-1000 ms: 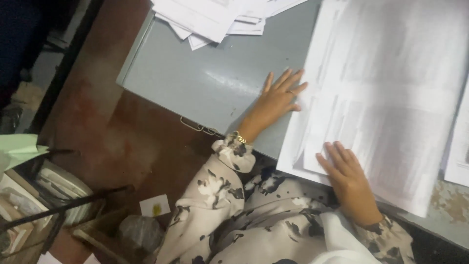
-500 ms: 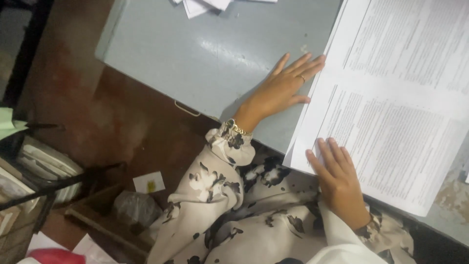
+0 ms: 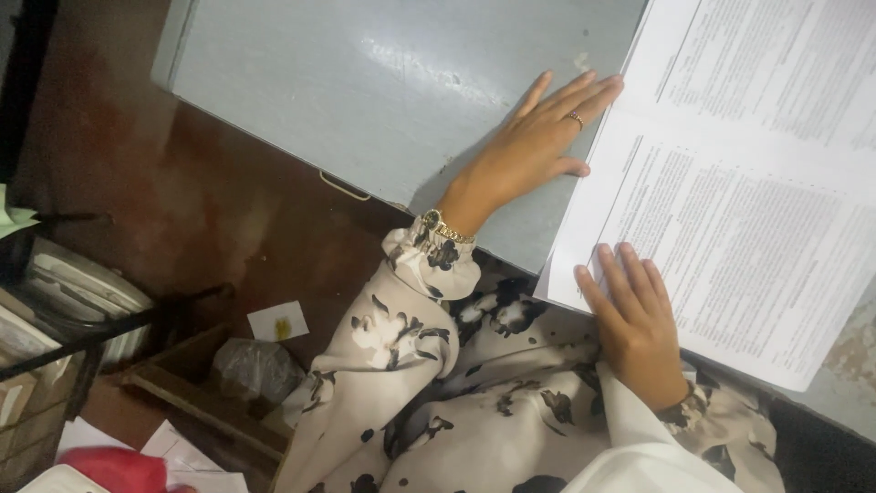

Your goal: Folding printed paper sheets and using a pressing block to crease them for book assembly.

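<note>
A stack of large white printed sheets [image 3: 748,192] lies on a grey metal tabletop [image 3: 365,100]. My left hand [image 3: 538,146] rests flat on the grey surface, fingers spread, its fingertips touching the left edge of the sheets; it wears a ring and a gold wristwatch. My right hand [image 3: 634,319] lies flat on the lower left corner of the top sheet, pressing it down. Both sleeves are cream with a dark floral print. Neither hand holds anything.
Below the table's edge is a reddish-brown floor [image 3: 182,201]. A black wire rack with stacked papers [image 3: 64,310] stands at the left. A wooden tray with a crumpled grey bag [image 3: 251,370] sits near it, beside a small paper scrap [image 3: 278,321].
The view has moved closer and shifted, so the loose papers at the table's far side have left the frame. Both hands stay flat at the sheets' left edge.
</note>
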